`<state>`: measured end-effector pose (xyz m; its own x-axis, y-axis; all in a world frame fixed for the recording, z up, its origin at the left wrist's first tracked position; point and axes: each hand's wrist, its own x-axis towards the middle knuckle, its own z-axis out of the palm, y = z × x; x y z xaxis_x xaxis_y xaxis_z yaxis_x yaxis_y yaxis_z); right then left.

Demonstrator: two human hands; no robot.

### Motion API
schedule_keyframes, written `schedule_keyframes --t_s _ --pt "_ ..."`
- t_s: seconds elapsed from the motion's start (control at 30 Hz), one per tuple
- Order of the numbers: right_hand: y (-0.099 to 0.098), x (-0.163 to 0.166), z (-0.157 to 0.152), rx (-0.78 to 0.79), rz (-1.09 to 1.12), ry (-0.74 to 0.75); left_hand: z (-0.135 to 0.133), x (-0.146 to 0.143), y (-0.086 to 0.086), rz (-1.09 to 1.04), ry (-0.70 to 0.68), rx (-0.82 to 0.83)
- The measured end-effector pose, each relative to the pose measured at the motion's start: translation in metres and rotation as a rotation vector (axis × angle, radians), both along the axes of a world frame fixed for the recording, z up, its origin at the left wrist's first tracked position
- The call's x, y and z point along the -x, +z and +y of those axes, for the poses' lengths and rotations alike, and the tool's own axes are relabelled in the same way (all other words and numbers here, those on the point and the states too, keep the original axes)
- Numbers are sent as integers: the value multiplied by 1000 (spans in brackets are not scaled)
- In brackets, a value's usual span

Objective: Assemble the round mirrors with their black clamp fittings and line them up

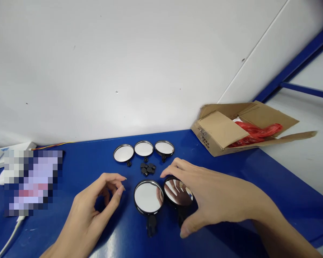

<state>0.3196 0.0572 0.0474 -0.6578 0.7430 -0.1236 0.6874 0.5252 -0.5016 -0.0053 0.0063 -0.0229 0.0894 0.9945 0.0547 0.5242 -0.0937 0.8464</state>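
Observation:
My right hand (207, 200) wraps a tilted round mirror (178, 191), fingers over its top edge and thumb below, hiding its black stem. My left hand (94, 211) hovers beside a second round mirror (148, 197), fingers curled and holding nothing. That mirror lies on the table with its black stem (151, 225) toward me. Farther back stand several more round mirrors, including one at the left (123, 153), one in the middle (143, 148) and one at the right (164, 147). Between them and my hands sits a small heap of black parts (147, 169).
An open cardboard box (220, 129) with a red plastic bag (254, 132) stands at the back right of the blue table (226, 157). A pixelated flat object (32, 182) and a white cable (10, 236) lie at the left. A white wall rises behind.

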Motion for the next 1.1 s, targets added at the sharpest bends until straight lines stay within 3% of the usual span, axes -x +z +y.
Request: schedule_keyframes --t_s 0.23,0.5,0.7,0.8,0.9,1.0,1.1 --pt "1 2 4 15 -33 12 1 3 -3 1 -39 -24" --pt "9 -4 12 39 23 -23 -3 -7 8 -25 37 16" --pt "6 9 16 -129 293 23 -1 -2 5 -136 -36 28" --pt "-7 33 9 -279 479 161 -4 -7 7 -451 -119 150" --pt "-18 55 -2 -414 528 330 -11 -16 13 -693 -113 269" --pt "-25 67 -15 -500 472 406 -15 -22 20 -620 -48 313" --pt "-30 72 -24 -592 471 372 -12 -18 23 -564 -26 311"
